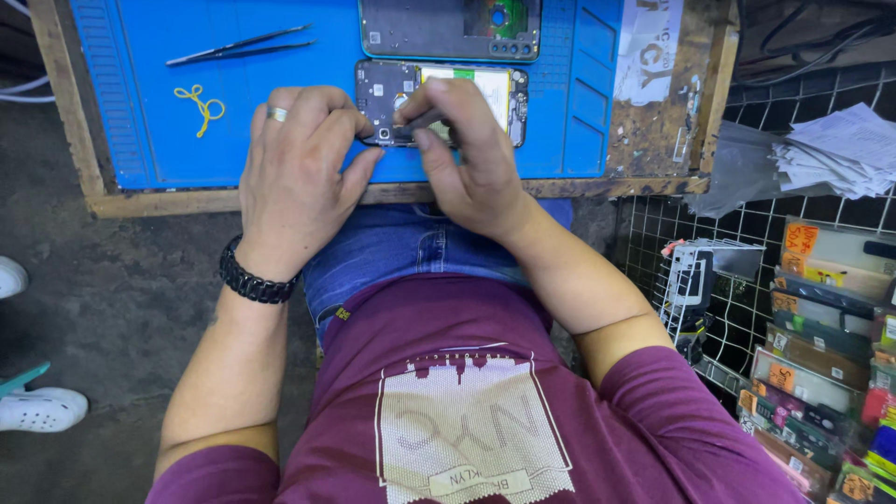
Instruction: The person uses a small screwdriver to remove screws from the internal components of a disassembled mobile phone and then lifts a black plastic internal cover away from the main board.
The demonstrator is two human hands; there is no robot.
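An opened phone (439, 98) with its back removed lies on a blue work mat (140, 103), showing a white battery and dark boards. My left hand (299, 173), with a ring and a black wristband, rests its fingers on the phone's left lower corner. My right hand (467, 149) presses on the phone's middle and pinches a thin dark tool against it; the tool's tip is hidden by my fingers. The phone's detached back cover (448, 28) lies just beyond, inner side up.
Black tweezers (238, 45) and a yellow twisted wire (201, 105) lie on the mat's left part. A worn wooden table edge (168, 201) runs in front. Papers (840, 149) and a wire rack of packaged goods (821, 355) stand at right. White shoes (37, 409) sit on the floor at left.
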